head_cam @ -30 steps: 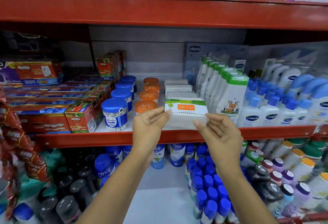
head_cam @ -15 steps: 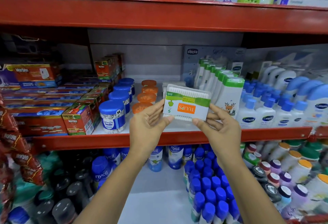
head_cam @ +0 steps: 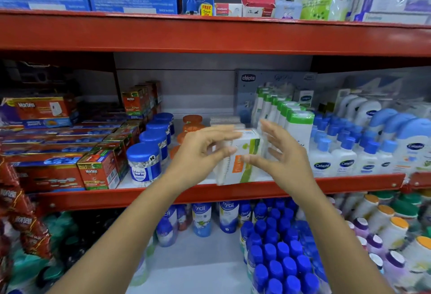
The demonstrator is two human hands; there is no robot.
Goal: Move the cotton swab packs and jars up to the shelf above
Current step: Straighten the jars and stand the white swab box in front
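A: Where's the pack?
B: You hold the cotton swab pack on end, before the red lip of the middle shelf. It is a white box with a green band and an orange patch, the print too blurred to read.
A: And the fingers?
B: Your left hand pinches its left edge. Your right hand has its fingers spread straight, thumb tip on the face. To the left stand round blue-lidded jars labelled "Johnson's buds"; to the right, "Cetaphil" bottles.

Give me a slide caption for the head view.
Left hand grips a white-and-green cotton swab pack; the open right hand touches its front.
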